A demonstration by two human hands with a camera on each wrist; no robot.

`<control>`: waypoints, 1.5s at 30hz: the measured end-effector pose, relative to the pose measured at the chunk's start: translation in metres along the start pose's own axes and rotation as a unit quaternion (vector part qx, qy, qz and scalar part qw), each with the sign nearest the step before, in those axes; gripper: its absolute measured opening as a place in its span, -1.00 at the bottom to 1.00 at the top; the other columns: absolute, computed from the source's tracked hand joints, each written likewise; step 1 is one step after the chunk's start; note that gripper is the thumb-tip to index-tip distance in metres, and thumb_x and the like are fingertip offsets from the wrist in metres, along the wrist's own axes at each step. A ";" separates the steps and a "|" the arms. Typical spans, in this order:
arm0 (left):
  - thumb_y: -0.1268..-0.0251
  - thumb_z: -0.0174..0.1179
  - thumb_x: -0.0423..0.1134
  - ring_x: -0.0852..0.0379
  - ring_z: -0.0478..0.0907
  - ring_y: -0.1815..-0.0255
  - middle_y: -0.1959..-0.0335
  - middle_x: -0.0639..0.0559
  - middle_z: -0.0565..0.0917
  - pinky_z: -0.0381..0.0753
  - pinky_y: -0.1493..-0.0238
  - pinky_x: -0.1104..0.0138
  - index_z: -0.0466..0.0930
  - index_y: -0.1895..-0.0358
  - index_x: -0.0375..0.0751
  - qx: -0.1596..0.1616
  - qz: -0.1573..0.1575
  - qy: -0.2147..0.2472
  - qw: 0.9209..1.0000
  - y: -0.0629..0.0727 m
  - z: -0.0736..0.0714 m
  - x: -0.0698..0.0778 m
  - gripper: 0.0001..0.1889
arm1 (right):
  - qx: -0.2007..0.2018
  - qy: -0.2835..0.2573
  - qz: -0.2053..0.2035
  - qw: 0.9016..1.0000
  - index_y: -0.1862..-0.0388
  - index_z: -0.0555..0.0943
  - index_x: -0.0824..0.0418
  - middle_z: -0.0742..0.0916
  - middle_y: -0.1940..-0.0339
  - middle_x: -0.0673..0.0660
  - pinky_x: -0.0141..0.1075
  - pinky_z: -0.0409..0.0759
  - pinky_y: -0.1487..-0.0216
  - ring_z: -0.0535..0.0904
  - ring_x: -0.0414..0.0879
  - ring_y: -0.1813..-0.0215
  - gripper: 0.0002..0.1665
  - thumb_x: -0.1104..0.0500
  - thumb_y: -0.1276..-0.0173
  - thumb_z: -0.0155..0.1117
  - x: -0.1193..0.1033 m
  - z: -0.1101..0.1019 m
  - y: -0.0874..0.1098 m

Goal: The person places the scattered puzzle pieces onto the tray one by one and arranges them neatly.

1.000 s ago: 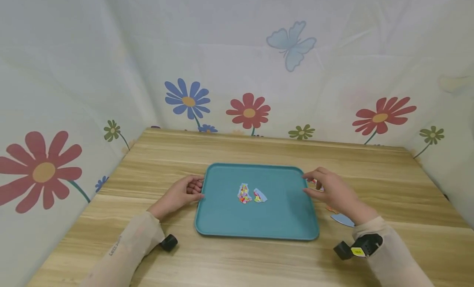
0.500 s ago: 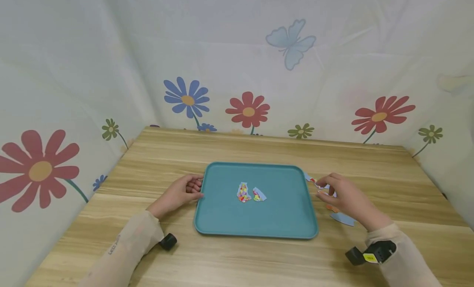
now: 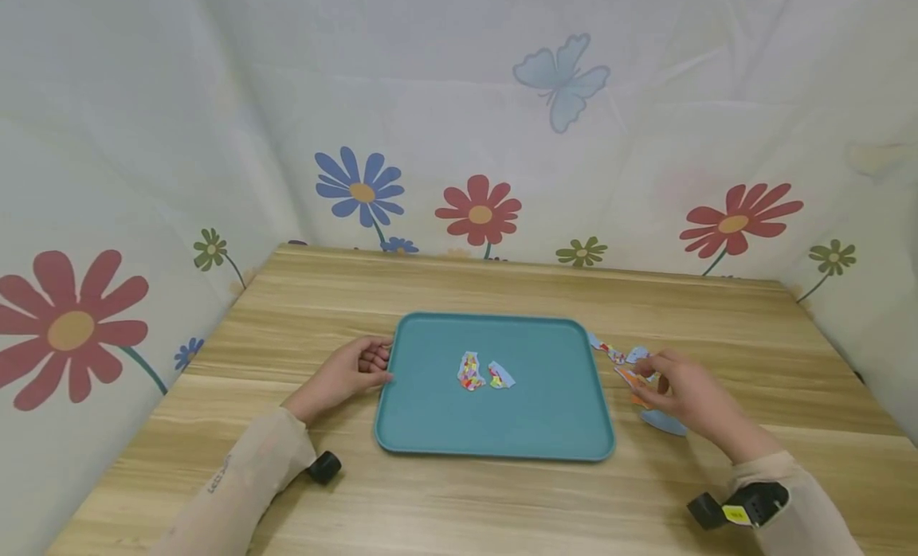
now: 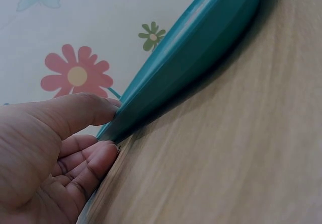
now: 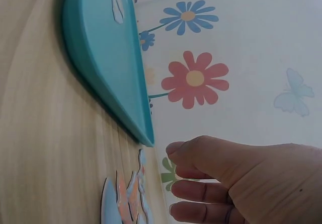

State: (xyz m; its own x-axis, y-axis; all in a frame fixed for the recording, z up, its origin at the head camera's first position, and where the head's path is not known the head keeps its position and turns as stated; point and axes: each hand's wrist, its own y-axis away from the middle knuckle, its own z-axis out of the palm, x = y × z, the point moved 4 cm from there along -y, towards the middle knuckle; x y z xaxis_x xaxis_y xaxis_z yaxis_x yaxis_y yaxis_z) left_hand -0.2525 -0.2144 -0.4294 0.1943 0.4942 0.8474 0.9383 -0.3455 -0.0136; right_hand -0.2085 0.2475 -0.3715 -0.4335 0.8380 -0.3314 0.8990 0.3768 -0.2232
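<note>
Cutout pieces (image 3: 663,422) are lying beside the tray (image 3: 495,424), two more (image 3: 470,371) on it. I'm seeing the left hand (image 3: 340,378) gripping the tray, the right hand (image 3: 684,390) hovering by the loose ones, fingertips apart; I'm judging this piece selection, next needing a careful pinch.

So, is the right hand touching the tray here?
Apart. The head view shows it: the right hand is off the right side of the tray, with a strip of wooden table visible between them.
</note>
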 end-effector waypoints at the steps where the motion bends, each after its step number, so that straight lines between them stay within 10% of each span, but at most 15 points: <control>1: -0.19 0.32 -0.35 0.03 0.52 0.05 -0.02 -0.22 0.54 0.57 0.09 0.50 0.30 -0.33 -0.43 0.001 0.001 0.000 1.000 0.000 0.000 0.000 -0.36 | 0.000 0.002 0.000 1.000 0.26 0.67 0.24 0.65 0.37 0.04 -0.45 0.39 0.51 0.41 -0.37 0.47 -0.80 0.22 -0.13 0.45 0.001 0.000 0.002; 45: -0.21 0.32 -0.30 0.01 0.52 0.05 -0.01 -0.24 0.54 0.58 0.09 0.46 0.30 -0.33 -0.43 -0.004 -0.004 -0.008 1.000 -0.003 -0.002 -0.004 -0.36 | -0.046 0.043 0.014 0.998 0.31 0.66 0.21 0.64 0.37 -0.04 -0.46 0.35 0.47 0.32 -0.37 0.45 -0.78 0.19 -0.08 0.49 0.023 0.014 0.034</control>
State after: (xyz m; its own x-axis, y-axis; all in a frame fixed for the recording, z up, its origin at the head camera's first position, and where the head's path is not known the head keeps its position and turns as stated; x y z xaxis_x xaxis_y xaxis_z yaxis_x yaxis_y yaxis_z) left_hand -0.2569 -0.2167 -0.4317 0.1912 0.5099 0.8387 0.9378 -0.3472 -0.0027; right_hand -0.1887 0.2741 -0.3994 -0.4051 0.8780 -0.2551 0.9142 0.3847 -0.1278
